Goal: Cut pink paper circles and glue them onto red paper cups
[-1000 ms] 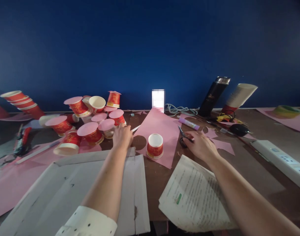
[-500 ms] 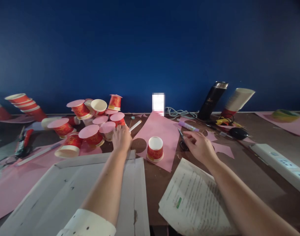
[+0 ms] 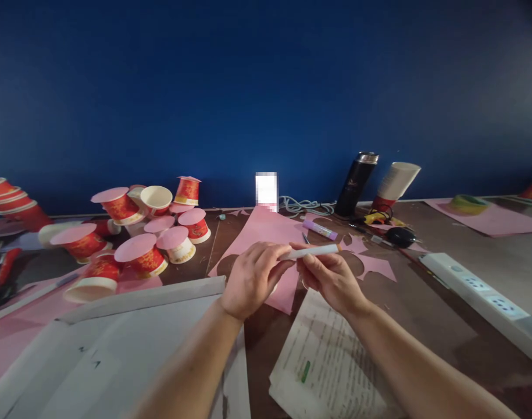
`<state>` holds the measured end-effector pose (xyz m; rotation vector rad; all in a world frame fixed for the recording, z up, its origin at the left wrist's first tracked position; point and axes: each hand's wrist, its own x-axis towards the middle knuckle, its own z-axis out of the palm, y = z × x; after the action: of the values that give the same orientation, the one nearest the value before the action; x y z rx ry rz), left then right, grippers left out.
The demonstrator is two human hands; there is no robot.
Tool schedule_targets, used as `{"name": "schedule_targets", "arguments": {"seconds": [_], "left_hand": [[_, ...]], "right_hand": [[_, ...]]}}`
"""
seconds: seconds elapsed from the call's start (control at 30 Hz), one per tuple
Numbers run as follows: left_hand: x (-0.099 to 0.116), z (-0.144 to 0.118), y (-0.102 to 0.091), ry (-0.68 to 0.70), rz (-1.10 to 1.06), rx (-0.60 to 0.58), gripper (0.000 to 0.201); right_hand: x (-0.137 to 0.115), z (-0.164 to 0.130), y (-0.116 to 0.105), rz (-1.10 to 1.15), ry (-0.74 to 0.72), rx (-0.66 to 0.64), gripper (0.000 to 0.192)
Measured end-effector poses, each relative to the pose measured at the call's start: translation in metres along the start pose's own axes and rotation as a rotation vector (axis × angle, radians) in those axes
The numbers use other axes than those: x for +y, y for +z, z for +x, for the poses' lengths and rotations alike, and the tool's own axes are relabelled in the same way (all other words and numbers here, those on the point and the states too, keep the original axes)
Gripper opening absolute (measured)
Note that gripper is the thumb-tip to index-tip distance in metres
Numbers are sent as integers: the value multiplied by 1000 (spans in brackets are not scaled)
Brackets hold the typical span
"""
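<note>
White pen [image 3: 313, 251]: a slim white stick with a small orange tip at its right end. It is lying nearly level, right end tilting slightly upward, and is being held off the table between both hands, which are gripping its left and middle parts. It is hovering over the pink paper sheet [image 3: 266, 230] near the table's middle, toward the far edge.

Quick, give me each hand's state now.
Left hand: closed on the white pen.
Right hand: closed on the same pen.
</note>
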<state>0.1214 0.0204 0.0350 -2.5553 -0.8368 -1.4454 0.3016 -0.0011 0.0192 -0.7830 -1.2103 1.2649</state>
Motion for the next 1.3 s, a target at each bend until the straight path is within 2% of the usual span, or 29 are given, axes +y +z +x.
{"name": "schedule_targets", "arguments": {"seconds": [0.07, 0.17, 0.27, 0.43, 0.53, 0.63, 0.7, 0.77, 0.83, 0.97, 1.1, 1.2, 1.3], "left_hand": [[-3, 1, -1, -52, -3, -5, 31], [-6, 3, -5, -69, 1, -47, 22], [-5, 4, -7, -66, 6, -98, 15], [1, 3, -2, -17, 125, -151, 18], [0, 4, -3, 20, 212, -149, 22], [-13, 5, -14, -39, 251, -25, 22], [-27, 5, -25, -199, 344, 140, 25], [-43, 2, -33, -351, 461, 263, 26], [-57, -3, -36, -469, 566, 207, 26], [-74, -15, -28, -705, 674, -182, 35], [-82, -25, -20, -825, 627, -376, 37], [-83, -26, -18, -875, 615, -391, 35], [-78, -19, -20, -762, 495, -223, 42]], "right_hand": [[0, 2, -1, 63, 10, 70, 29], [-4, 4, -5, 134, 48, 152, 29], [-8, 2, -4, 164, 68, 138, 30], [-5, 0, 8, 203, 71, 80, 30], [-8, 6, 2, 243, 89, 141, 28], [-18, 17, -28, 340, 2, 320, 27], [-25, 25, -50, 387, -105, 393, 29], [-27, 29, -60, 341, -111, 399, 28], [-23, 29, -56, 282, -85, 407, 27], [-6, 21, -27, 123, -47, 293, 27], [6, 13, -19, 15, 18, 203, 27], [8, 12, -26, -30, 25, 197, 27], [7, 12, -29, -71, 8, 188, 27]]}}
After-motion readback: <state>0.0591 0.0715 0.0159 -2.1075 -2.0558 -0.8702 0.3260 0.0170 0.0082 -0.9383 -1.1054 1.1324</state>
